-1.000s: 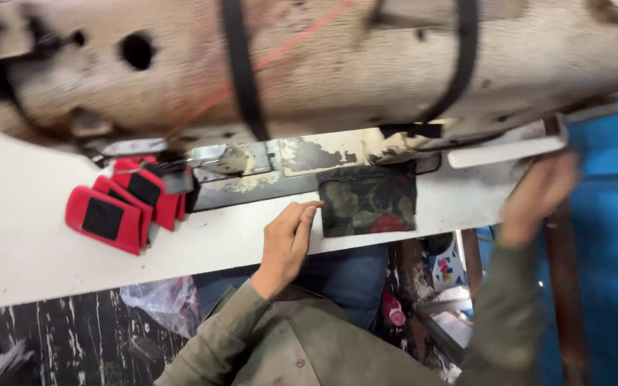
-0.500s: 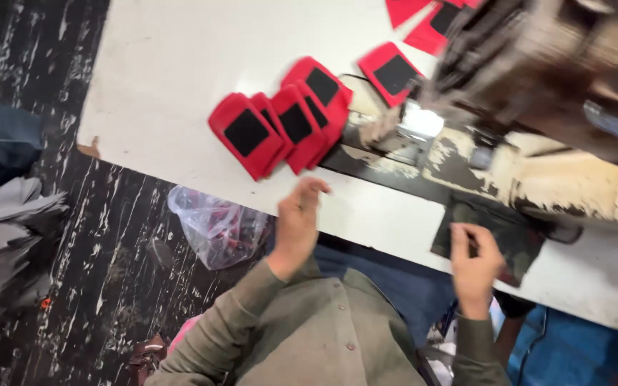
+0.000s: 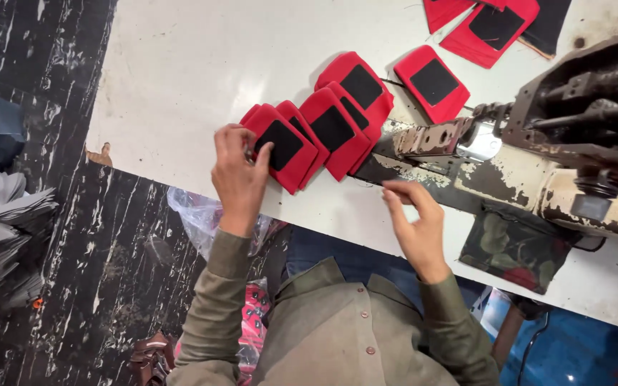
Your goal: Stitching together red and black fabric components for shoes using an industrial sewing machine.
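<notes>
Red fabric pieces [image 3: 323, 132] with black patches lie fanned and overlapping near the tabletop's [image 3: 173, 78] front edge, beside the sewing machine [image 3: 538, 164]. Left hand [image 3: 241, 179] pinches the nearest piece's edge, presumably to peel it off singly. Right hand [image 3: 413, 218] hovers half-curled, holding nothing.

A white worktop [image 3: 180, 78] fills the upper middle of the frame, its near edge running diagonally from centre left to lower right, with a chipped brown spot [image 3: 100, 154] at its left corner. To the left and below lies a black floor [image 3: 73, 257] flecked with white scuffs. A stack of grey sheets [image 3: 1, 243] sits at the far left edge. A clear plastic bag [image 3: 194, 218] hangs under the worktop's edge. Blue surface [image 3: 574, 357] shows at lower right. The light is even and soft.
</notes>
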